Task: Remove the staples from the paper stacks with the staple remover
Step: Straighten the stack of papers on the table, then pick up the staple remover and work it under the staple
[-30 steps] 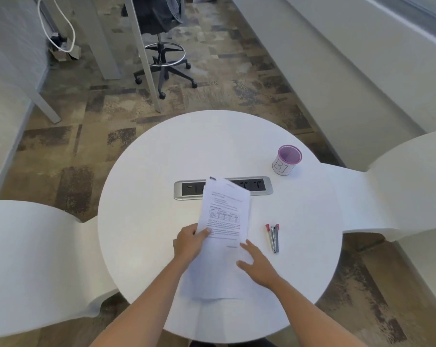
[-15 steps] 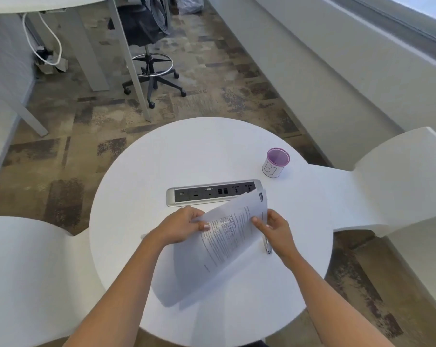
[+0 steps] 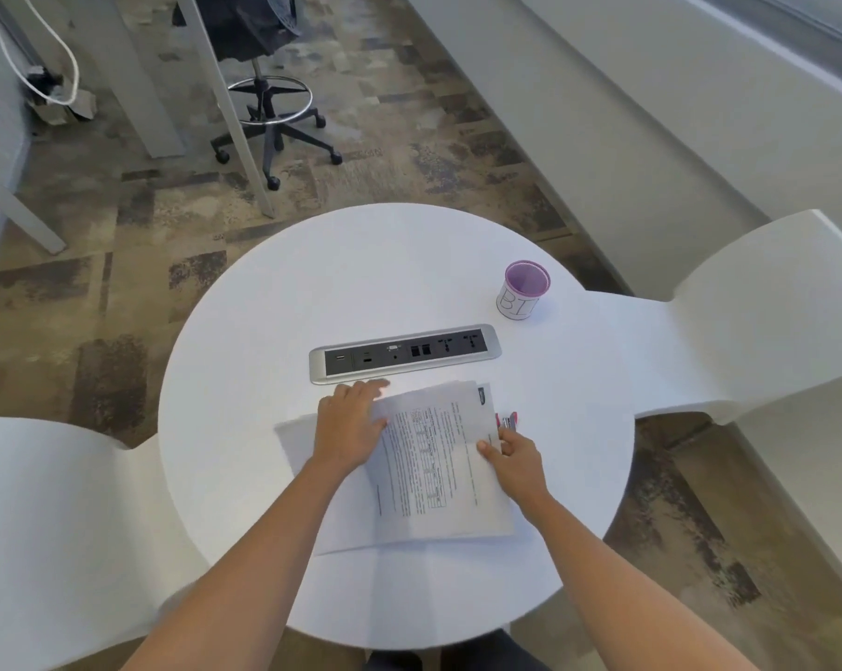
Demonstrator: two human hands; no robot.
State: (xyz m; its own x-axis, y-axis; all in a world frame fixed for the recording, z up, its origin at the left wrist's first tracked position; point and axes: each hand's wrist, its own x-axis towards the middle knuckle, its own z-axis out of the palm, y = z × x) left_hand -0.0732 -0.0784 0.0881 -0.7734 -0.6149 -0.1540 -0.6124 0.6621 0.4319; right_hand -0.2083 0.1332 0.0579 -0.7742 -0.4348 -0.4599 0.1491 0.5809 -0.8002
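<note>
Just below the socket panel [image 3: 404, 353] on the tabletop [image 3: 245, 380], paper stacks [image 3: 438, 467], seemingly two, are overlapped. The left hand [image 3: 351, 423] is laid flat on them, fingers straight. Their right edge is pinched by the right hand [image 3: 518, 460], with one staple remover [image 3: 508, 421] just beside it.

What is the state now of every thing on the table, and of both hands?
paper, flat on the table, print up
remover, lying right of the paper, partly hidden
cup, upright, nothing seen inside
socket panel, nothing plugged in
left hand, flat, pressing the paper
right hand, thumb on the paper's edge; grip unclear
</note>
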